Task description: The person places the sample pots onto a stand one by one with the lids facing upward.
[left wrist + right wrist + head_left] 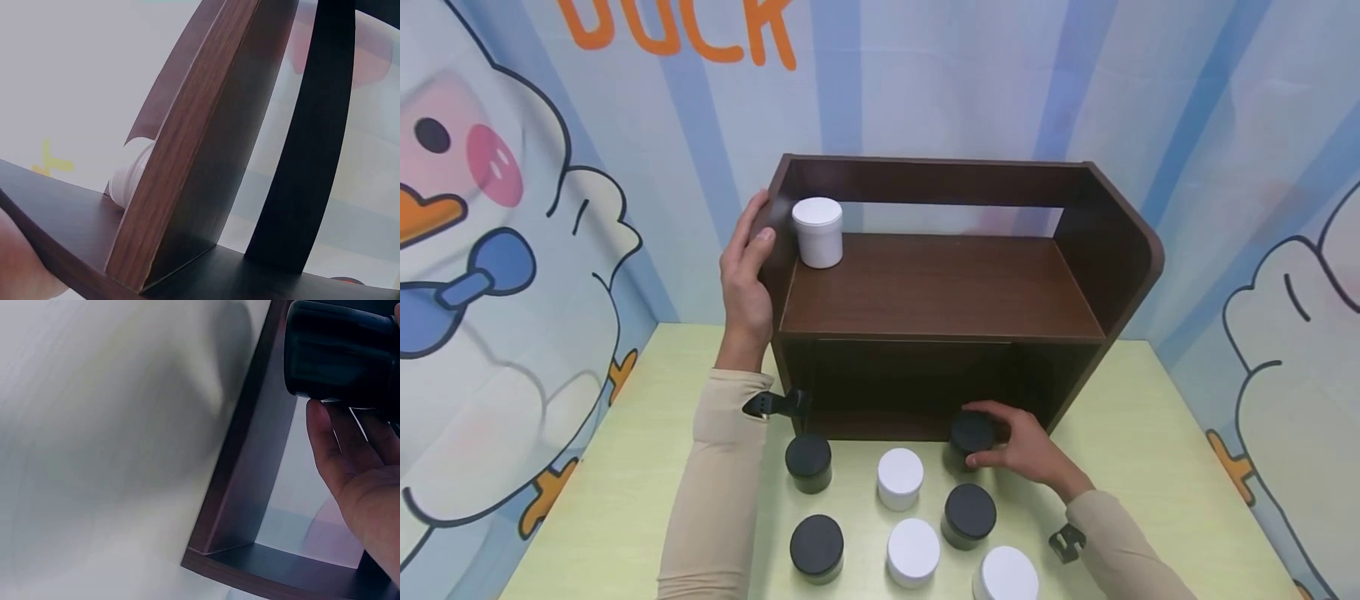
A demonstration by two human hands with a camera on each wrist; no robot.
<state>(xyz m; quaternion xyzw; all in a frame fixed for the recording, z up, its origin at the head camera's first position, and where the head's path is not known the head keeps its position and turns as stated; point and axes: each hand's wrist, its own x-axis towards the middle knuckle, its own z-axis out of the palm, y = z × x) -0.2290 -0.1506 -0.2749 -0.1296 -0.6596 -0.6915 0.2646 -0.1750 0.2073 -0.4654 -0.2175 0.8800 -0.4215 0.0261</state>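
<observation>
My right hand (1026, 446) grips a black lidded jar (972, 433) between thumb and fingers, just before the lower level of a dark brown two-level shelf (940, 287). The right wrist view also has this jar (340, 356), with fingers (325, 440) against its side; whether its base touches the table cannot be told. My left hand (747, 283) rests against the shelf's left side panel, its fingers fairly straight. Close by on the upper level, a white lidded jar (818, 233) stands upright in the left corner. The left wrist view shows part of that white jar (131, 172) behind a brown panel.
On the pale yellow table (1150, 467), black jars (808, 462) (817, 547) (968, 515) and white jars (900, 477) (913, 552) (1006, 575) stand before the shelf. A striped curtain (925, 100) with duck pictures hangs behind and at both sides.
</observation>
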